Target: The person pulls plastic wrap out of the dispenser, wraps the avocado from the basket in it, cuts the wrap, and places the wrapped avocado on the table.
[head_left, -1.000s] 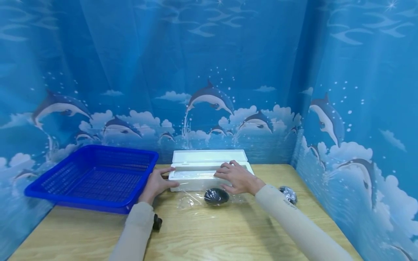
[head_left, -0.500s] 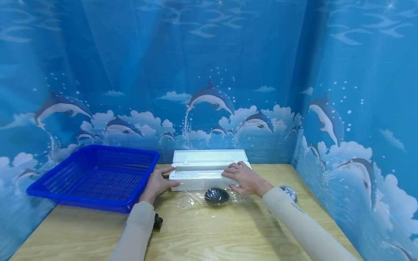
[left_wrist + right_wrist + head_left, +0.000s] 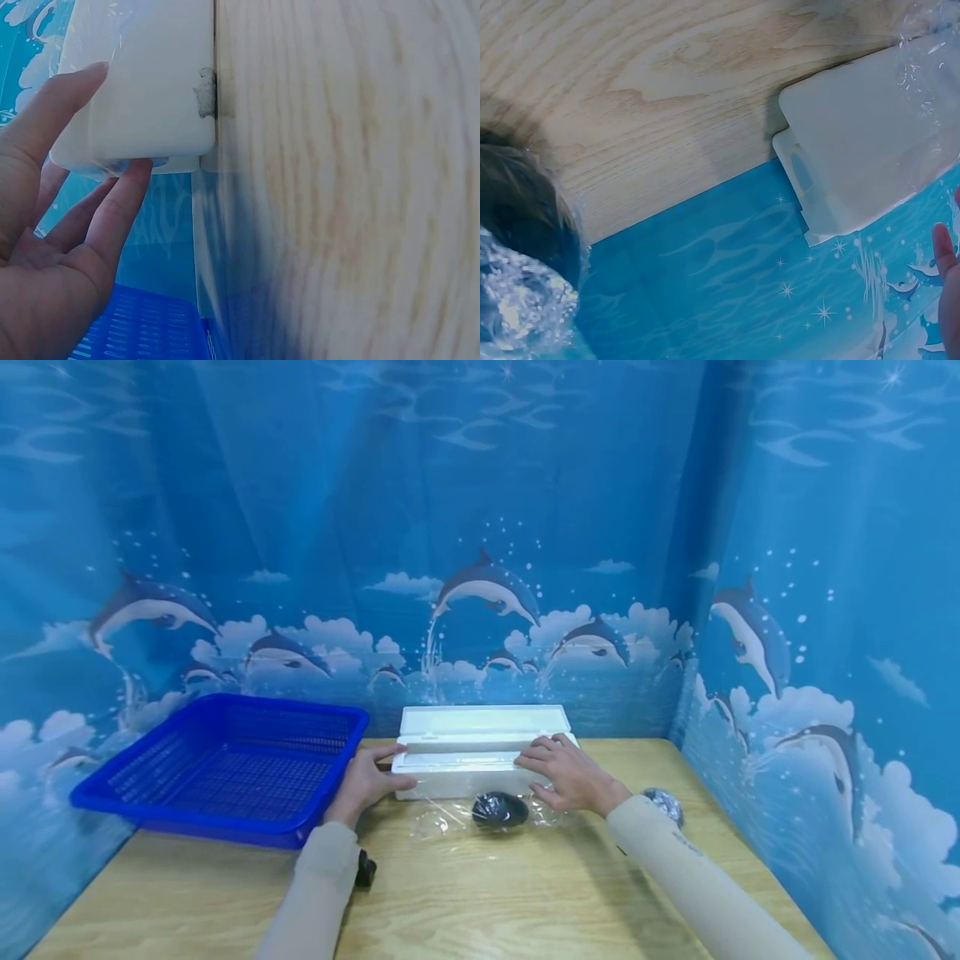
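Observation:
A white plastic wrap dispenser (image 3: 442, 783) lies across the table with its lid (image 3: 486, 720) raised at the back. Clear film (image 3: 450, 818) comes down its front onto the table, where a dark oval object (image 3: 500, 810) sits on the film. My left hand (image 3: 370, 785) holds the dispenser's left end, thumb on the front face and fingers round the end; the left wrist view shows the thumb (image 3: 79, 86) against the white wall. Toward the right end, my right hand (image 3: 570, 774) rests with spread, bent fingers over the front edge, thumb lower on the front.
On the left stands a blue plastic basket (image 3: 258, 827). A dark, film-wrapped object (image 3: 663, 807) sits to the right, beyond my right sleeve. A dolphin-print curtain (image 3: 480, 527) hangs close behind the dispenser and along the right side of the wooden table (image 3: 465, 910).
My right hand has slid a short way right along the dispenser's front edge, mostly in the first half second. The left hand keeps its hold, and the dark oval object stays in place.

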The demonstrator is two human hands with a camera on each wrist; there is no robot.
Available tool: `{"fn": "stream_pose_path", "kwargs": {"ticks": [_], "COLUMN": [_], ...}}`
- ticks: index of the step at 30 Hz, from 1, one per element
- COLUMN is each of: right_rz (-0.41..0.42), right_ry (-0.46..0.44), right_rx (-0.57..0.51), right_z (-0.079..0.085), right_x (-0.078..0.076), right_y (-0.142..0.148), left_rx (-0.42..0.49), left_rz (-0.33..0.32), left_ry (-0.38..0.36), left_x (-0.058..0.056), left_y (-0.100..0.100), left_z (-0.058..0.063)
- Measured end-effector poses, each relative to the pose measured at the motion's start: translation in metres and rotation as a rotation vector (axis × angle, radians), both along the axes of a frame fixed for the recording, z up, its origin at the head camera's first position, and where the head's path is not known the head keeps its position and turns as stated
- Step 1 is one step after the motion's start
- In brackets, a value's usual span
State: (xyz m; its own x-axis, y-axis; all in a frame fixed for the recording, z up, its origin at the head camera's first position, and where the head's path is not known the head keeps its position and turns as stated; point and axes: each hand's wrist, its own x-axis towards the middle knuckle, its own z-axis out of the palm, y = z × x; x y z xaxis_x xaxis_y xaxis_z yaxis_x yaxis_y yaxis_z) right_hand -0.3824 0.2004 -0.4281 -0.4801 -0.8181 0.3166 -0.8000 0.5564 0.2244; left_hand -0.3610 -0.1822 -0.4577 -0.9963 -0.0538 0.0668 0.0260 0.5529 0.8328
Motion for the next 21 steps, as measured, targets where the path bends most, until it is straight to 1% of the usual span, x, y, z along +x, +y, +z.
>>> {"fn": "stream_pose_path", "kwargs": {"ticks": [6, 13, 21], "right_rz": [0.002, -0.023, -0.019], "right_ry": [0.007, -0.012, 0.005], "right_rx": [-0.009, -0.019, -0.036], "right_z": [-0.0011, -0.0013, 0.0000], "right_x": [0.0014, 0.0016, -0.0006], "right_y": [0.0016, 0.0061, 0.0097], "left_rx": [-0.003, 0.001, 0.007], "left_rz": [0.005, 0.010, 0.003], "left_ry": [0.001, -0.006, 0.005], "left_x": [-0.0004, -0.0013, -0.0021], "left_y": [0.0014, 0.0014, -0.0004], "left_z": [-0.0016, -0.0021, -0.0011]}}
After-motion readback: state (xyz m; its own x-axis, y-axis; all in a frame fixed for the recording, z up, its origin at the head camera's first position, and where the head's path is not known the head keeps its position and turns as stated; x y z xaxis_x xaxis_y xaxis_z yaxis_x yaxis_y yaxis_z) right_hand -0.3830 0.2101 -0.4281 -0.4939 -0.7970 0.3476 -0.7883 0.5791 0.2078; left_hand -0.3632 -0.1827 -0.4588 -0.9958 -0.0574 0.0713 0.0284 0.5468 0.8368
